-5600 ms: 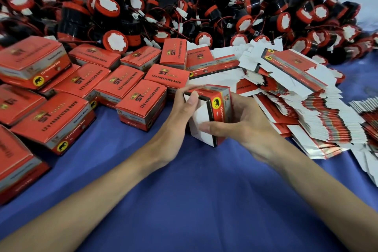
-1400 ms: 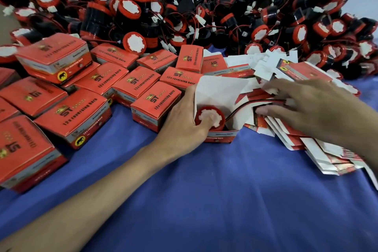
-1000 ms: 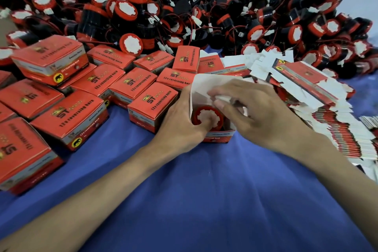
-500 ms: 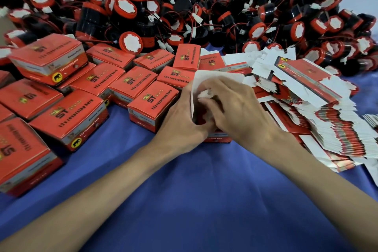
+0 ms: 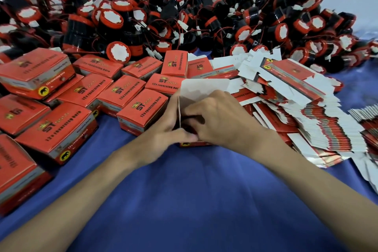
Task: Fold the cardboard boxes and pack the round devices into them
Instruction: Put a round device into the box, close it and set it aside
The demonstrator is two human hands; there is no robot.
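Observation:
An open red cardboard box [image 5: 204, 90] stands on the blue cloth at centre, its white lid flap upright. My left hand [image 5: 165, 129] grips the box's left side, thumb at the front. My right hand [image 5: 218, 120] covers the box's mouth, fingers curled down inside it; the round device in the box is hidden under them. A big heap of round black-and-red devices [image 5: 184, 18] with wires fills the back. Flat unfolded boxes [image 5: 306, 108] are stacked at the right.
Several closed red boxes [image 5: 141, 112] lie in rows at the left, up to the left edge. The blue cloth [image 5: 194, 200] spreads in front of my hands. A second pile of flat boxes [image 5: 366, 122] sits at the far right.
My right hand brought the wire from the right and pushed it down into the box over the device. It now covers the opening fully. My left hand stayed on the box.

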